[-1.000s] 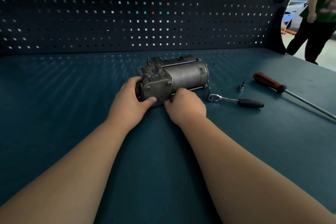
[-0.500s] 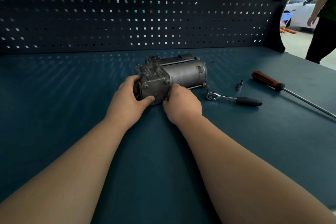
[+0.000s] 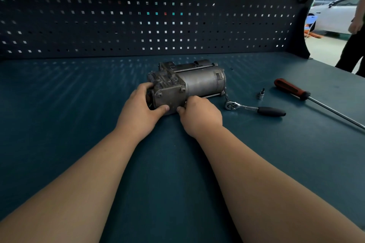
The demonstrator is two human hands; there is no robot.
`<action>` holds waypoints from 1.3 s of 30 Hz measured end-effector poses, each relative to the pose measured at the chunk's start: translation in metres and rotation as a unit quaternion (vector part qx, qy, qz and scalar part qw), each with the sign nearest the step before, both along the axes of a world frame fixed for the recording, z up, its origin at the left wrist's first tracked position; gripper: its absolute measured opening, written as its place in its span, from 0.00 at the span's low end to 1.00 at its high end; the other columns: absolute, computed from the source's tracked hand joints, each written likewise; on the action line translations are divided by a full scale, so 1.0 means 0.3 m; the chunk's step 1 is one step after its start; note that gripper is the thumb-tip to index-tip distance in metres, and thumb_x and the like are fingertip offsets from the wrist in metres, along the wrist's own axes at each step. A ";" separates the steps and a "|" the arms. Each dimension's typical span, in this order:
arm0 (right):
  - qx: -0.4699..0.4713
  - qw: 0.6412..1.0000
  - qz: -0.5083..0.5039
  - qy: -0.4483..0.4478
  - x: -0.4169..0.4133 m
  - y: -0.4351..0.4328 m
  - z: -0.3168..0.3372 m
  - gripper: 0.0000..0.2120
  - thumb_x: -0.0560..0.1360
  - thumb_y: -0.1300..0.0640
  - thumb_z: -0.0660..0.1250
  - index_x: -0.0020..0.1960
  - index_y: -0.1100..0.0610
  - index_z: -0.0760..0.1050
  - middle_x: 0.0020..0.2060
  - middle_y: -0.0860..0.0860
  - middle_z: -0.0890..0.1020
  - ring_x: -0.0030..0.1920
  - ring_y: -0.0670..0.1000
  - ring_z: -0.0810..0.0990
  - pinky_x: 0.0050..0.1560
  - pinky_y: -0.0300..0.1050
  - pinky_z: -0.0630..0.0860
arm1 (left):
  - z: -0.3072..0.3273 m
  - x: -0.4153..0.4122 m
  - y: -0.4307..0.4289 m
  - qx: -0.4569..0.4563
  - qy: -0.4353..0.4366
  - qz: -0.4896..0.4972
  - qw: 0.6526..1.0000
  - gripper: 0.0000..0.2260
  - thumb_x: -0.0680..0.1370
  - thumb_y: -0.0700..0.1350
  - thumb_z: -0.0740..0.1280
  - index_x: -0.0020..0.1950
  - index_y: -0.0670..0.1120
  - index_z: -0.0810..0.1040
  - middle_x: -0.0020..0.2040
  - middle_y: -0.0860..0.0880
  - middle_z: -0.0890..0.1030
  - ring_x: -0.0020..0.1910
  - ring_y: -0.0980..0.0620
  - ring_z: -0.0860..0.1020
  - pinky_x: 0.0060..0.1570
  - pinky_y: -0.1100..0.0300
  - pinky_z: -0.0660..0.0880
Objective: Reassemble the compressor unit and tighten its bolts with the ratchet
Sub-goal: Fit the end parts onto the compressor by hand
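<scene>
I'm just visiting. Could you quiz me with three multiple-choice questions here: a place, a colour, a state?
1. Where does the ratchet lie?
A. on the bench, right of the compressor
B. on top of the compressor
C. in a hand

2. What colour is the handle of the screwdriver?
A. yellow
B. red
C. green

3. What is the left hand doing?
A. lying flat
B. gripping the compressor's end
C. holding a tool

Answers: 1 A, it lies untouched beside the compressor; 2 B, the grip is red; 3 B, thumb and fingers wrap the end.

Bare forearms lead to bare left hand (image 3: 141, 109) and right hand (image 3: 200, 117).
</scene>
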State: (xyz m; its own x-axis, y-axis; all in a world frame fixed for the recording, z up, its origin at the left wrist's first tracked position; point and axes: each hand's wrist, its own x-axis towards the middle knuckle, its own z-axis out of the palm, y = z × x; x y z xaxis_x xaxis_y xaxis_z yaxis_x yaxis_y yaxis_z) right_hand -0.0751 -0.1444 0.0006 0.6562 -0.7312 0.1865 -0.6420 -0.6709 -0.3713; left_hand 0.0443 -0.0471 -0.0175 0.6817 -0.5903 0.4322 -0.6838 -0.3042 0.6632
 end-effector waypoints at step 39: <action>-0.001 1.000 -0.010 -0.011 0.003 -0.015 -0.012 0.11 0.79 0.46 0.61 0.47 0.53 0.75 0.47 0.53 0.81 0.41 0.56 0.73 0.38 0.45 0.67 | 0.001 -0.003 0.003 -0.001 -0.022 -0.008 1.000 0.30 0.72 0.51 0.74 0.71 0.52 0.65 0.63 0.50 0.73 0.56 0.54 0.72 0.51 0.62 0.66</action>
State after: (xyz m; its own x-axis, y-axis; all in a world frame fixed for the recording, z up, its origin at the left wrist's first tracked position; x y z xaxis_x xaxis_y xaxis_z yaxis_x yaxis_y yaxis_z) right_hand -0.0742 -0.1488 -0.0029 0.6376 -0.7436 0.2013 -0.6470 -0.6587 -0.3841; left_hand 0.0434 -0.0462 -0.0173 0.6532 -0.5996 0.4623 -0.7165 -0.2922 0.6334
